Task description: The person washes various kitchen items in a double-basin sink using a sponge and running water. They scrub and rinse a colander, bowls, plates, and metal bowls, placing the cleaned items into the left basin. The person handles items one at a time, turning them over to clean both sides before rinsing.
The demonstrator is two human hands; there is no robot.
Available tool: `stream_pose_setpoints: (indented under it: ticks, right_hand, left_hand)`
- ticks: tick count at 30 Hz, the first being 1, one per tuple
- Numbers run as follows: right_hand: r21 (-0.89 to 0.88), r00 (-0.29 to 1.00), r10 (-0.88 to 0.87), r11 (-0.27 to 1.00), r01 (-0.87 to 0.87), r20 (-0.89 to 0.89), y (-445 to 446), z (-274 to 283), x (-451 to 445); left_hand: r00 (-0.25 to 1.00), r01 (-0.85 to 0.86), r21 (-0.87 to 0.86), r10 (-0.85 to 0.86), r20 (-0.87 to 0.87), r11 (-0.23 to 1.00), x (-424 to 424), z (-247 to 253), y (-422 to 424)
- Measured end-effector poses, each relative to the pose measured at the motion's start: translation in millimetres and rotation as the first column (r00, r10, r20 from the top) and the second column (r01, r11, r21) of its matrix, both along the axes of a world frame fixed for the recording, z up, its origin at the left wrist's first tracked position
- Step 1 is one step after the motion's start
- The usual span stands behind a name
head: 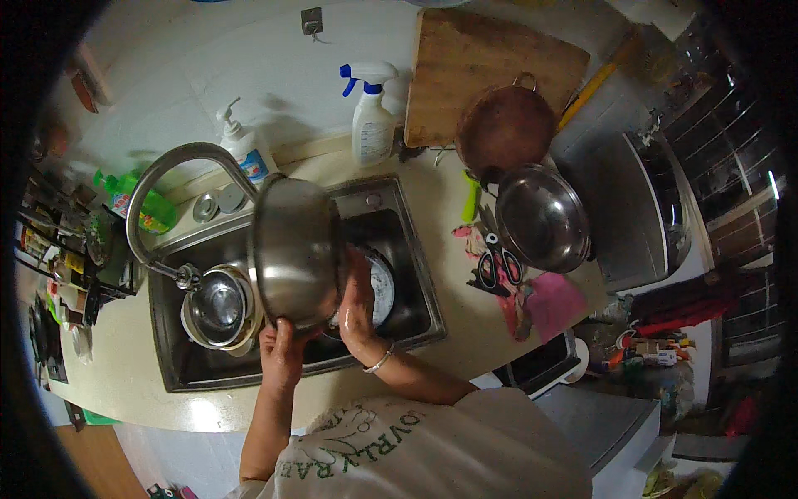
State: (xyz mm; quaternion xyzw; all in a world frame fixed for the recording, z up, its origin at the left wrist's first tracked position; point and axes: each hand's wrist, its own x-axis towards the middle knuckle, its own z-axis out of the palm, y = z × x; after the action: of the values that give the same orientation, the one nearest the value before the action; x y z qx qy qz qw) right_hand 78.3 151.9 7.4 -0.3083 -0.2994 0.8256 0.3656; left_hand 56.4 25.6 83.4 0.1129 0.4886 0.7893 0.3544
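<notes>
My left hand point(283, 346) grips the rim of a stainless steel pot point(293, 243) at its lower edge. My wet right hand point(356, 305) lies against the pot's base, its fingertips partly hidden. The pot is tipped on its side above the sink point(414, 268), its mouth turned left and its inside out of sight. A curved metal faucet point(146, 187) arches over the left basin. Below its spout sit nested bowls, a shiny metal bowl point(218, 307) on top. A round, whitish dish point(381, 290) shows behind my right hand in the right basin.
Along the wall stand a green bottle point(156, 209), a pump bottle point(246, 146) and a spray bottle point(373, 121). A cutting board point(492, 56) leans behind a brown pan point(506, 128). A metal pan point(542, 218), scissors point(497, 259) and a pink cloth point(555, 305) occupy the right counter.
</notes>
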Motion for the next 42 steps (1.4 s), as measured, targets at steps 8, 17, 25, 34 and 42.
stream_pose_setpoints:
  ticks: [8,17,25,34,42]
  right_hand:
    - [-0.171,0.988,0.146,0.973,-0.152,-0.047,69,67,36]
    - [-0.068,0.863,0.492,0.87,-0.488,0.113,80,-42,65]
    - [-0.081,0.903,0.413,0.91,-0.406,0.117,57,-60,31]
    - [0.086,0.311,0.419,0.474,-0.876,0.853,83,-151,7]
    - [0.075,0.522,0.508,0.663,-0.744,0.685,58,-139,13]
  left_hand:
    - [0.608,-0.043,-0.524,-0.394,-0.689,0.85,-2,10,-26]
    - [0.437,-0.218,-0.455,-0.33,-0.837,0.863,-13,27,-46]
    - [0.994,0.047,-0.548,0.014,0.106,0.835,-25,-25,-60]
    - [0.646,-0.434,-0.433,-0.063,-0.761,0.79,-40,-46,-53]
    - [0.592,-0.498,-0.405,-0.04,-0.805,0.767,-42,-65,-29]
